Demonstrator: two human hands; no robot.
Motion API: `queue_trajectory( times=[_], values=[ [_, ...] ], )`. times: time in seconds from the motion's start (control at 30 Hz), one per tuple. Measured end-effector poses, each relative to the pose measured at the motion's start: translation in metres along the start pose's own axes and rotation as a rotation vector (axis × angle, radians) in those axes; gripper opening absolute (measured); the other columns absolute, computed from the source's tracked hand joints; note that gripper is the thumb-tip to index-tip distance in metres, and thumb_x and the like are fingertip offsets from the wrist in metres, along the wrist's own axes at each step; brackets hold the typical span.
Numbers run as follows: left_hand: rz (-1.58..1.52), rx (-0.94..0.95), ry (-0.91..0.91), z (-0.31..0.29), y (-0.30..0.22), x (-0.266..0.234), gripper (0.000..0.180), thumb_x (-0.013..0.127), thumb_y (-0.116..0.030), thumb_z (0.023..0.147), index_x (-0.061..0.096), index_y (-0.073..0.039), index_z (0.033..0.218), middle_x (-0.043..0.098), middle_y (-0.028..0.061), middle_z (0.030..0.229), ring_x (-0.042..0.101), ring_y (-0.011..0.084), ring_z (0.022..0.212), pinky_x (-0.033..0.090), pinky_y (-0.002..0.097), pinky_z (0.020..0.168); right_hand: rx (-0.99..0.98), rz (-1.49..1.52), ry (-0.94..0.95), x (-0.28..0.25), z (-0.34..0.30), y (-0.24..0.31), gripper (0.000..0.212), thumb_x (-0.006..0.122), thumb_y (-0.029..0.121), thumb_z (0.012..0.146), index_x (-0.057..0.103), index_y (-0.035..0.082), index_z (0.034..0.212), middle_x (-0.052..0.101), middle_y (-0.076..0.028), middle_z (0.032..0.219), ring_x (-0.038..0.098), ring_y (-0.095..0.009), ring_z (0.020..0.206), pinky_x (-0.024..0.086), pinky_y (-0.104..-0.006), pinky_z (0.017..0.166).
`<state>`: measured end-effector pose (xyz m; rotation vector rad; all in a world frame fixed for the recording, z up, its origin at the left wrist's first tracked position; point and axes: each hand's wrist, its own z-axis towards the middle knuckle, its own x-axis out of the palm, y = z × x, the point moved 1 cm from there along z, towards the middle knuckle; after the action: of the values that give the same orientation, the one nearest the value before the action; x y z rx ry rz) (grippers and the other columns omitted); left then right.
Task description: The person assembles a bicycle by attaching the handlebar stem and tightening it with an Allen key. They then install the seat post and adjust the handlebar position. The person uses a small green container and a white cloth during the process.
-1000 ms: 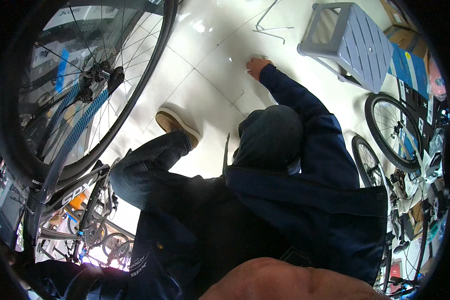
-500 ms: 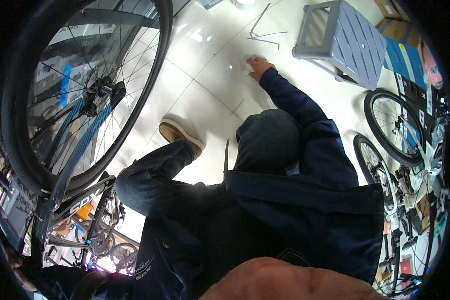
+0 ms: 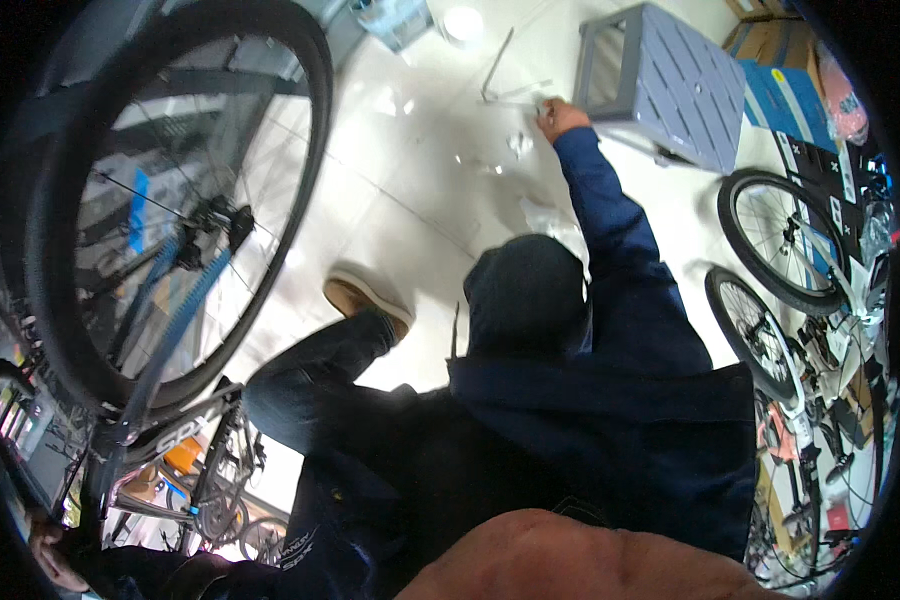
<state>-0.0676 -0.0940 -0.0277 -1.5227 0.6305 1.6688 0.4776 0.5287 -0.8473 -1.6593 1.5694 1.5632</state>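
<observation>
The right hand (image 3: 562, 120), at 1 o'clock, has swung outward since half a second ago, when it hung over bare pale tile floor (image 3: 390, 215). It now sits at the near end of the thin, bent grey metal rods (image 3: 496, 66) lying toward 12 o'clock, just beside the grey slatted plastic stool (image 3: 670, 85). Its fingers are bent and narrow; whether they pinch a rod, I cannot tell. The left hand (image 3: 54, 556), at 8 o'clock, is partly hidden; its grip cannot be told. The large black-tyred bicycle wheel (image 3: 320, 105) fills 10 o'clock. More of a light-blue container (image 3: 398, 22) shows near 12.
</observation>
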Motion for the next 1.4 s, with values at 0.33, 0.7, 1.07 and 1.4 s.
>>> queue_trajectory(
  times=[0.33, 0.7, 1.07, 1.4],
  values=[
    [-0.181, 0.139, 0.027, 0.025, -0.079, 0.069, 0.03, 0.058, -0.022, 0.099, 0.059, -0.003, 0.076, 0.059, 0.006, 0.075, 0.056, 0.0175, 0.08, 0.032, 0.0539, 0.122, -0.543, 0.774, -0.233, -0.223, -0.017, 0.255, 0.031, 0.08, 0.02, 0.091, 0.07, 0.003, 0.115, 0.075, -0.01, 0.095, 0.073, -0.019, 0.084, 0.059, -0.0312, 0.078],
    [-0.297, 0.187, -0.026, 0.041, -0.137, 0.076, 0.008, 0.071, -0.012, 0.08, 0.066, -0.007, 0.077, 0.067, 0.0032, 0.067, 0.066, 0.0228, 0.071, 0.042, 0.0521, 0.112, -0.607, 1.032, -0.153, -0.414, -0.069, 0.448, 0.027, 0.076, 0.012, 0.096, 0.069, 0.002, 0.12, 0.074, -0.006, 0.102, 0.068, -0.01, 0.091, 0.056, -0.0266, 0.085],
    [-0.373, 0.175, -0.062, 0.047, -0.164, 0.059, 0.009, 0.079, -0.01, 0.077, 0.071, -0.01, 0.074, 0.07, 0.0024, 0.069, 0.065, 0.026, 0.07, 0.047, 0.0505, 0.105, -0.669, 0.749, -0.279, -0.537, -0.075, 0.537, 0.023, 0.075, 0.016, 0.093, 0.072, 0.003, 0.111, 0.076, -0.011, 0.094, 0.073, -0.018, 0.082, 0.058, -0.0316, 0.077],
    [-0.428, 0.18, -0.109, 0.056, -0.166, 0.062, 0.01, 0.082, -0.008, 0.074, 0.072, -0.011, 0.074, 0.069, 0.0018, 0.065, 0.065, 0.0251, 0.068, 0.049, 0.0489, 0.102, -0.797, 0.005, -0.507, -0.657, 0.036, 0.654, 0.023, 0.077, 0.017, 0.087, 0.075, 0.008, 0.108, 0.075, -0.015, 0.1, 0.072, -0.037, 0.093, 0.058, -0.0468, 0.081]
  ],
)
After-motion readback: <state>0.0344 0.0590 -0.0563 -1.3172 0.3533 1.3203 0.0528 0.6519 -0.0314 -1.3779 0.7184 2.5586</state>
